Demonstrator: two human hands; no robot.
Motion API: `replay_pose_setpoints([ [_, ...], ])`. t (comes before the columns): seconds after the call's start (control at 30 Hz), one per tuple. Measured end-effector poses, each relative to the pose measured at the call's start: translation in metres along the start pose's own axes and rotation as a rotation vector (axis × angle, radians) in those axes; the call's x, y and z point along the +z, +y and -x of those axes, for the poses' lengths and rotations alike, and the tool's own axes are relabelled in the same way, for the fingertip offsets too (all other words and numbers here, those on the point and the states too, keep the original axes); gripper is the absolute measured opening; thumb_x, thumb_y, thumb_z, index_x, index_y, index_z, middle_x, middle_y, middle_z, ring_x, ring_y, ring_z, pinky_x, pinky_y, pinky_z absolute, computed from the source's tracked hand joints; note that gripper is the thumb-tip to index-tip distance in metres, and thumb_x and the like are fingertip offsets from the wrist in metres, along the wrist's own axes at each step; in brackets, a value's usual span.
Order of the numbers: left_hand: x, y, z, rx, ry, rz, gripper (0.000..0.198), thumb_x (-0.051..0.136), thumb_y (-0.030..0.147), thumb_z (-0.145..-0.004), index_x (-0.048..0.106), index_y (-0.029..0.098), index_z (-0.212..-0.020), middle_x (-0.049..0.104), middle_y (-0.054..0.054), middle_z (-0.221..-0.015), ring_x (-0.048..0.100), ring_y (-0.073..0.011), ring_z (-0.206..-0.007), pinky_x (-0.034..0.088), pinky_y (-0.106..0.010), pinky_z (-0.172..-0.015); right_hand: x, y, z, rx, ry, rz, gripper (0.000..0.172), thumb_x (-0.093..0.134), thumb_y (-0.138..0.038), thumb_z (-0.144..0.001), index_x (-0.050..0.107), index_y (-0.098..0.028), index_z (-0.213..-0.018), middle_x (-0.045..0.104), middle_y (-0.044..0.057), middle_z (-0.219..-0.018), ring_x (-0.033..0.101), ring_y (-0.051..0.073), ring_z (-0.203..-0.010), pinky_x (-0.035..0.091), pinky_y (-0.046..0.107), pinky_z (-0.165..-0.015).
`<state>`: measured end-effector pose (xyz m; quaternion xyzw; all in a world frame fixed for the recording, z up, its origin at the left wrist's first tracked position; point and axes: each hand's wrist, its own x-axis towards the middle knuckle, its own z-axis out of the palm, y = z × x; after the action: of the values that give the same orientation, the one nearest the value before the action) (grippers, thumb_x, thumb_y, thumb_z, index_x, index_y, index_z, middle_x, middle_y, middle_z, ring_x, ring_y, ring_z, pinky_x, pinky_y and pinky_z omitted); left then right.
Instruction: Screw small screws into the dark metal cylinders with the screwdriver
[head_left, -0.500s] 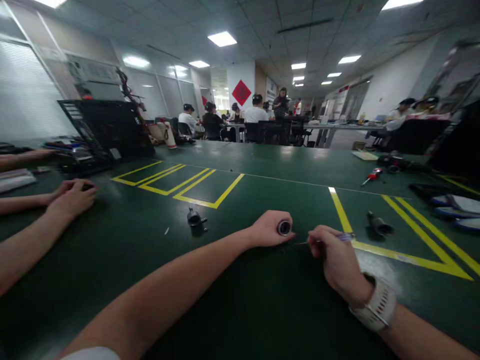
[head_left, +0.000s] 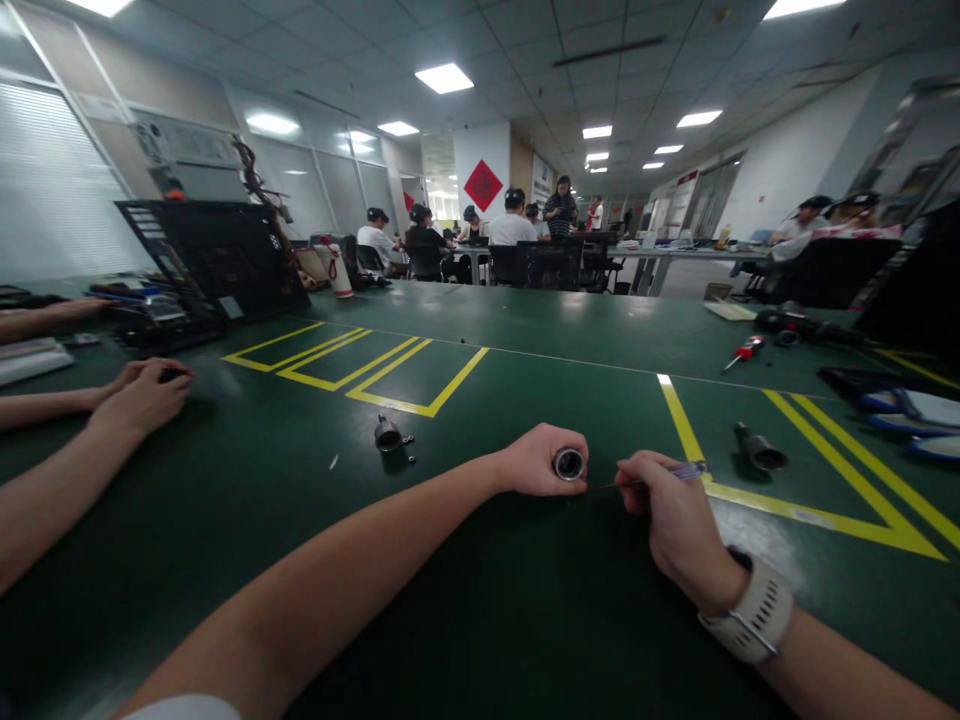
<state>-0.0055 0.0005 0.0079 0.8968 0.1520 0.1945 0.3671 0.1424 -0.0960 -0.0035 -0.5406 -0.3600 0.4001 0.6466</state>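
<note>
My left hand (head_left: 536, 458) is wrapped round a dark cylindrical metal part (head_left: 569, 463) whose round open end faces me. A slim screwdriver (head_left: 688, 471) with a translucent bluish handle is gripped in my right hand (head_left: 660, 500). Its thin shaft points left and ends close to the left fingertips; whether the tip touches the part I cannot tell. Left of my hands, a dark cup-shaped metal part (head_left: 388, 434) stands on the green table, with small metal pieces (head_left: 409, 441) beside it. Another dark cylindrical part (head_left: 760, 450) lies on its side to the right.
Yellow tape outlines (head_left: 390, 403) mark the green tabletop (head_left: 480, 590). A co-worker's hands (head_left: 146, 395) are at the left. A red-handled tool (head_left: 744, 352) and dark equipment (head_left: 795, 325) lie at the far right. A black rack (head_left: 214, 255) stands at the back left.
My left hand and the cylindrical part have shifted slightly; the part's open end now faces upward a little more. My right hand with the screwdriver has barely moved.
</note>
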Motion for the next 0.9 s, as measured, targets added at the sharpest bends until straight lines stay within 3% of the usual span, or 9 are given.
replay_pose_setpoints([
  [0.13,0.001,-0.002,0.0,0.012,-0.015,-0.003,0.016,0.07,0.015,-0.066,0.056,0.013,-0.075,0.061,0.0,-0.073,0.057,-0.0107,-0.069,0.045,-0.022,-0.065,-0.002,0.002,-0.001,-0.015,0.012,-0.011,0.024,0.063,-0.017,-0.073,0.053,-0.016,-0.051,0.048,-0.007,-0.045,0.041,0.006,-0.038,0.029,0.02,-0.038],
  [0.27,0.002,-0.003,0.0,0.011,-0.005,-0.009,0.018,0.069,0.013,-0.066,0.053,0.014,-0.076,0.06,0.001,-0.074,0.057,-0.0109,-0.07,0.044,-0.023,-0.067,-0.003,0.002,-0.003,-0.02,0.036,-0.026,0.034,0.059,-0.027,-0.086,0.047,-0.015,-0.056,0.045,-0.009,-0.049,0.039,0.005,-0.039,0.03,0.017,-0.038],
  [0.43,0.005,-0.003,0.0,0.007,0.201,0.008,0.032,0.07,0.022,-0.066,0.045,0.017,-0.085,0.058,0.0,-0.078,0.054,-0.0122,-0.071,0.043,-0.025,-0.065,-0.002,0.001,-0.001,-0.041,0.024,-0.004,0.027,0.06,-0.022,-0.076,0.05,-0.017,-0.052,0.044,-0.007,-0.044,0.039,0.007,-0.04,0.029,0.02,-0.039],
  [0.57,0.006,-0.004,-0.001,-0.004,0.34,0.021,0.031,0.07,0.031,-0.068,0.045,0.017,-0.08,0.052,0.002,-0.075,0.049,-0.0106,-0.066,0.04,-0.024,-0.062,0.0,0.001,0.002,-0.061,-0.058,0.063,0.022,0.063,-0.021,-0.067,0.055,-0.017,-0.047,0.046,-0.004,-0.041,0.04,0.009,-0.041,0.028,0.023,-0.042],
  [0.77,0.006,-0.007,-0.002,0.0,0.449,-0.001,0.032,0.076,0.033,-0.062,0.052,0.015,-0.074,0.052,0.001,-0.074,0.048,-0.0113,-0.067,0.04,-0.024,-0.062,-0.001,-0.002,0.008,-0.124,-0.154,0.081,0.022,0.06,-0.027,-0.072,0.055,-0.019,-0.051,0.048,-0.003,-0.047,0.043,0.011,-0.045,0.032,0.024,-0.045],
  [0.9,0.006,-0.007,-0.003,-0.028,0.453,-0.004,0.027,0.075,0.03,-0.064,0.056,0.014,-0.075,0.056,-0.001,-0.075,0.052,-0.0127,-0.071,0.042,-0.025,-0.065,-0.006,0.0,0.009,-0.216,-0.176,0.099,0.022,0.056,-0.029,-0.077,0.054,-0.021,-0.056,0.049,-0.003,-0.052,0.044,0.013,-0.05,0.035,0.026,-0.048],
])
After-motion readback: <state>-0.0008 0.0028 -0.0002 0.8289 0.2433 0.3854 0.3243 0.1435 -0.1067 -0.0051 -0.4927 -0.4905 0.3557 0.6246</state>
